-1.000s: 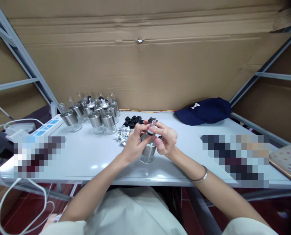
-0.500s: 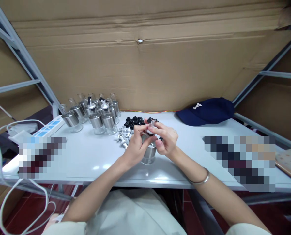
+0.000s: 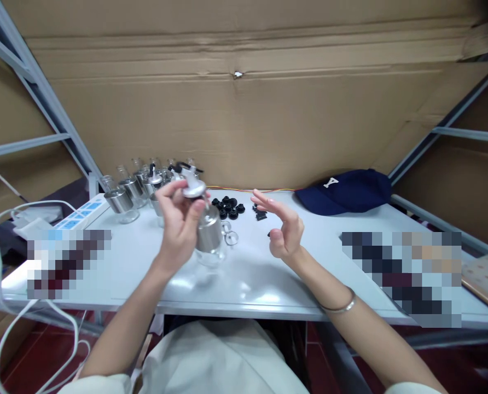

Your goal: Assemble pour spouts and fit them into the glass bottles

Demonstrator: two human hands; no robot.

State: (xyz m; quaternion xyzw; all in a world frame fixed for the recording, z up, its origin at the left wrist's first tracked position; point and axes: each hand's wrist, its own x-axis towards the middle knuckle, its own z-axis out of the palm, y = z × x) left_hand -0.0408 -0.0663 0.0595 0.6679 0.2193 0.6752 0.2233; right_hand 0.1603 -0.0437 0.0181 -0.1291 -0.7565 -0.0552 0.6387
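Half a second ago I had both hands closed together on the bottle in front of me; now they are apart, and the bottle [image 3: 205, 232] has gone up and left with my left hand [image 3: 178, 224], off the table [image 3: 244, 273]. The small white parts that lay left of the black caps are now hidden behind that hand.

My left hand grips the bottle around its steel sleeve, fingers wrapped and thumb up by the spouted lid, the bottle tilted with its clear glass base toward me. Left of the bottle stands the cluster of bottles [image 3: 145, 189], some already lidded. Right of the bottle sit the black caps [image 3: 227, 207] and, just beyond them, a few more black pieces [image 3: 260, 212]. My right hand [image 3: 283, 227] hovers well right of the bottle, holding nothing, fingers spread and loosely curled, a bangle [image 3: 339, 305] on the wrist.

Farther right of the bottle a navy cap [image 3: 346, 191] lies at the table's back edge. The table is pale and glossy, with cardboard sheets [image 3: 244, 109] walling it in behind.
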